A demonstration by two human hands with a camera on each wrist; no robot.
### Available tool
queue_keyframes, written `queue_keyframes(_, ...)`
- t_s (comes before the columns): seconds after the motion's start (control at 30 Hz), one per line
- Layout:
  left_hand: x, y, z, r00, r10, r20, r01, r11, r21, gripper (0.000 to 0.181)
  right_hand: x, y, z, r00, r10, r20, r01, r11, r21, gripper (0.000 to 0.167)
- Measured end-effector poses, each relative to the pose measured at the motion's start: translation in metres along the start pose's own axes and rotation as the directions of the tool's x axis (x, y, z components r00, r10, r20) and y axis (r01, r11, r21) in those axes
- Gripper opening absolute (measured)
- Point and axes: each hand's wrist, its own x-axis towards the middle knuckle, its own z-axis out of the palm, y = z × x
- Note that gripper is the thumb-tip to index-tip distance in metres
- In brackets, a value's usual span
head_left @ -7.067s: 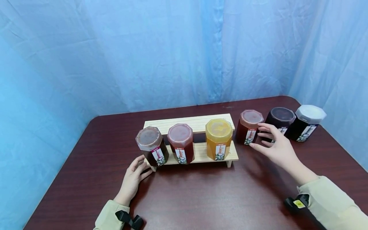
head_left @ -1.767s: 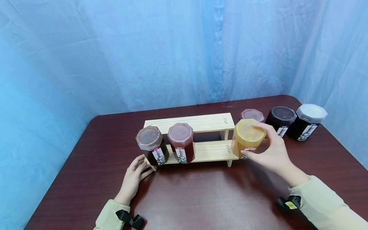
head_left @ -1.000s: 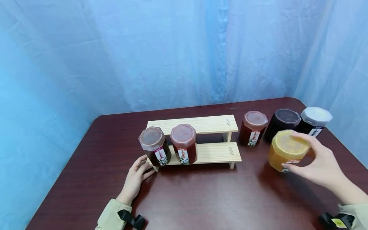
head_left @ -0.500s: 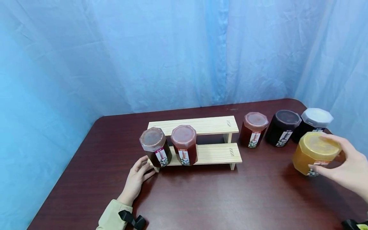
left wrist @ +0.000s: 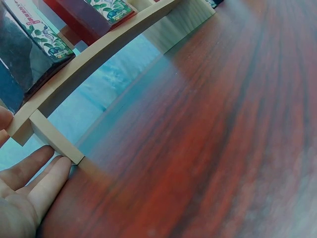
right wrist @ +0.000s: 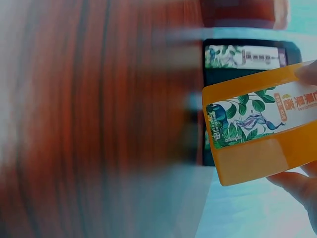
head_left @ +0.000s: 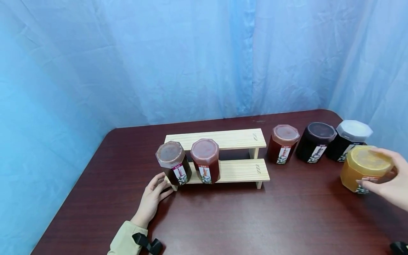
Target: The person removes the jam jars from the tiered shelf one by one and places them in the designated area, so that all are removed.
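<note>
Right hand (head_left: 400, 184) on yellow jar (head_left: 353, 173), far right of desk (head_left: 207, 219)

Grip: thumb and fingers clasp the jar about its upper part. Jar leans slightly and looks lifted, near the front of the pale-lidded jar (head_left: 349, 138). Left hand (head_left: 149, 203): fingers relaxed, resting against the left end of the wooden stand (head_left: 240, 171), no wrap to be seen.

Progress, as judged: mid-carry. Yellow jar is off the stand and in hand, not yet set down or let go. Lower tier bears a brown jar (head_left: 172, 163) at its left end, a first red jar (head_left: 205, 159) just beside it. On the desk, right of the stand: a second red jar (head_left: 282, 145), a black jar (head_left: 313, 143), then the pale-lidded one.

Hard to make out: right hand is cut by the head view's edge; its wrist view gives only fingertips. Desk is blurred there, so the gap beneath the jar can't be judged well. Yellow jar hides part of the pale-lidded one. Jar tops are cropped in the left wrist view.
</note>
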Motion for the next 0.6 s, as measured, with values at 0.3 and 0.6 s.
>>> queue_keyframes(0.3, 0.000, 0.001, 0.002, 1.000, -0.011, -0.006, 0.011, 1.000, -0.004, 0.038, 0.003, 0.013, -0.007, 0.999, -0.007, -0.044, 0.007, 1.000, 0.002, 0.109)
queue_keyframes(0.6, -0.001, 0.003, 0.002, 1.000, -0.018, -0.006, 0.018, 1.000, 0.007, 0.039, 0.014, 0.034, -0.021, 0.997, -0.036, 0.070, 0.036, 0.999, -0.003, 0.110)
